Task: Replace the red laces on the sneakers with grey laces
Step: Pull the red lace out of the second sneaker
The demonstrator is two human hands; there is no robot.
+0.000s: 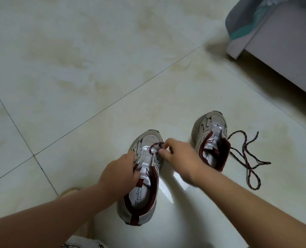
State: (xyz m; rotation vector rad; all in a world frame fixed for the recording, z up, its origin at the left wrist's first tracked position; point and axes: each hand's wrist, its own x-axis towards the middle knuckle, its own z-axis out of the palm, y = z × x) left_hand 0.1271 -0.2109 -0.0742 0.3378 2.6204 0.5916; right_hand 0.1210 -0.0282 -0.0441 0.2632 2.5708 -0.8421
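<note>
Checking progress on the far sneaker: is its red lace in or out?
Out. The far sneaker shows no lace across its tongue, and a loose red lace lies on the floor beside it.

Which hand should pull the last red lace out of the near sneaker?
Right. The right hand already pinches the red lace at the toe eyelets, while the left hand grips the sneaker, steadying it.

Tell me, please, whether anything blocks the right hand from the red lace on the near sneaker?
Nothing visible does: the right hand already pinches the red lace at the near sneaker's lowest eyelets, while the left hand holds its side.
</note>
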